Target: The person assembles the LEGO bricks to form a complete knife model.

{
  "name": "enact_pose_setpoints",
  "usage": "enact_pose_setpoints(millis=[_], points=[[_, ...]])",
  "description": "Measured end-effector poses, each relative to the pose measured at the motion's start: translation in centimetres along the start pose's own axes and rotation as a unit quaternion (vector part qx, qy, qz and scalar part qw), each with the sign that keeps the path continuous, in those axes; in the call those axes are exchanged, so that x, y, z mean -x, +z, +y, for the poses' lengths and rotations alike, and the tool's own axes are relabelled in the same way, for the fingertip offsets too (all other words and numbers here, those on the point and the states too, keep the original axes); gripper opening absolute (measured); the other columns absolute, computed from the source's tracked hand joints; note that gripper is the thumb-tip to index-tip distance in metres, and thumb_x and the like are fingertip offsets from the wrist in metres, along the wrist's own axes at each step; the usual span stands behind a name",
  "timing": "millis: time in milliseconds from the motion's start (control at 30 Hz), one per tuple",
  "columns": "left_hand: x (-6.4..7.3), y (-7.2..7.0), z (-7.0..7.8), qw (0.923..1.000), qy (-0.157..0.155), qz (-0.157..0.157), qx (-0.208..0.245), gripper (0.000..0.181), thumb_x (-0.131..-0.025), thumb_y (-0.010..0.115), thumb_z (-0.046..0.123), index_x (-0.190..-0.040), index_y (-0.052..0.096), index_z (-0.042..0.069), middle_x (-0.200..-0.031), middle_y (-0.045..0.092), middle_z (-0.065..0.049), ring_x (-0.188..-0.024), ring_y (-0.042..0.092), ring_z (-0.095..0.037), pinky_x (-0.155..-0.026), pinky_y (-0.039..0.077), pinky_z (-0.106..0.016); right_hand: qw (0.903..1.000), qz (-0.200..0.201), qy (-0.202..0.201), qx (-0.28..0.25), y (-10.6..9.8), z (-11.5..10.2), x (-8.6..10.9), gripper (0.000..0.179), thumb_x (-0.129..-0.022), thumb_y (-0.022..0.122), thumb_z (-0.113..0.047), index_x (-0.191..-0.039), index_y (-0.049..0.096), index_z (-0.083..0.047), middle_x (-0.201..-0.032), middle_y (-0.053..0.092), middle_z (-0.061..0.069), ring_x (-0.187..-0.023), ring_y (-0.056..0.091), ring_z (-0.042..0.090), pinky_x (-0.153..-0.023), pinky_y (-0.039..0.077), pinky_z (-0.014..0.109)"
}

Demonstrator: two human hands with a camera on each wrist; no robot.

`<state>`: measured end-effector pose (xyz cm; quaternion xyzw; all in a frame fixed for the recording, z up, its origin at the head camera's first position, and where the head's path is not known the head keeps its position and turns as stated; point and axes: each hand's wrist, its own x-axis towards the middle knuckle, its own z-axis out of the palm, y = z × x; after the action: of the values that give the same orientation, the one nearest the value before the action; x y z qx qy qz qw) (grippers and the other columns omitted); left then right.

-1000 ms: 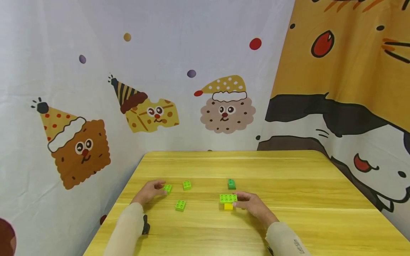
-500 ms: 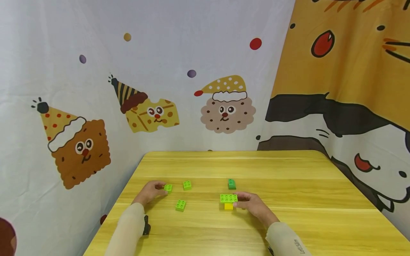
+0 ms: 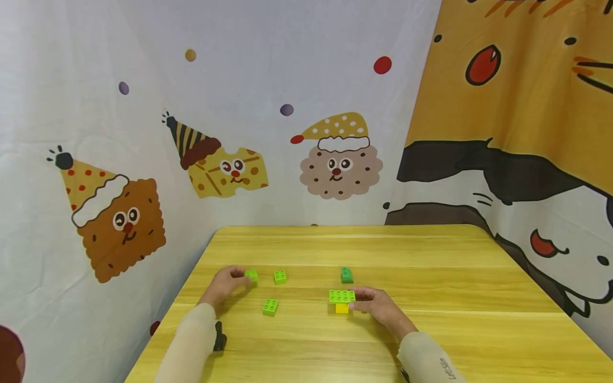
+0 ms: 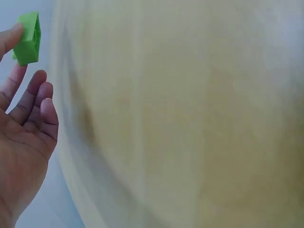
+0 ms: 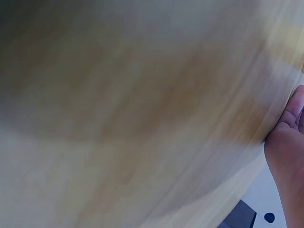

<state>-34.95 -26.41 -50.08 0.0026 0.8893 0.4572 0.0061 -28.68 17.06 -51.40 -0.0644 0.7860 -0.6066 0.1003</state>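
Hands well apart. Left hand (image 3: 226, 284) pinches small brick (image 4: 28, 42) between thumb and finger, other fingers loosely bent; brick at table's left side, hollow underside showing in left wrist view. Right hand (image 3: 378, 306) grips right end of long brick (image 3: 341, 296), which sits atop yellow brick (image 3: 341, 308). Dark green brick (image 3: 346, 275) beyond stack. Far brick (image 3: 280, 277) and near brick (image 3: 270, 307), both light green, between hands on table (image 3: 306, 351).
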Motion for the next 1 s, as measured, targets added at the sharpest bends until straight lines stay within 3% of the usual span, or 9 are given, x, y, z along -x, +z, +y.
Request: enact_pose_setpoints(millis=[467, 733, 1000], points=[[-1.1, 0.9, 2.7, 0.9993, 0.021, 0.004, 0.032, 0.043, -0.089, 0.076, 0.030, -0.123, 0.063, 0.006, -0.116, 0.064, -0.009, -0.110, 0.058, -0.027, -0.090, 0.048, -0.045, 0.9998, 0.011, 0.014, 0.004, 0.2, -0.3, 0.2, 0.052, -0.085, 0.080, -0.023, -0.130, 0.064, -0.004, -0.117, 0.065, 0.008, -0.101, 0.059, 0.021, -0.086, 0.049, 0.039], [-0.9, 2.1, 4.1, 0.9978, 0.054, -0.013, 0.037, 0.049, -0.090, 0.075, 0.030, -0.130, 0.063, 0.004, -0.117, 0.065, -0.008, -0.111, 0.059, -0.027, -0.092, 0.048, -0.048, 0.9999, 0.005, 0.009, 0.007, 0.2, -0.2, 0.1, 0.052, -0.085, 0.080, -0.024, -0.130, 0.064, -0.003, -0.116, 0.065, 0.007, -0.101, 0.058, 0.021, -0.086, 0.049, 0.040], [-0.8, 3.4, 5.7, 0.9958, 0.063, -0.035, 0.056, 0.045, -0.089, 0.076, 0.032, -0.127, 0.066, 0.010, -0.114, 0.065, -0.002, -0.109, 0.059, -0.022, -0.092, 0.049, -0.045, 0.9999, 0.009, 0.010, 0.010, 0.1, 0.0, 0.1, 0.051, -0.085, 0.080, -0.025, -0.129, 0.065, -0.004, -0.114, 0.066, 0.007, -0.100, 0.058, 0.021, -0.087, 0.049, 0.040]])
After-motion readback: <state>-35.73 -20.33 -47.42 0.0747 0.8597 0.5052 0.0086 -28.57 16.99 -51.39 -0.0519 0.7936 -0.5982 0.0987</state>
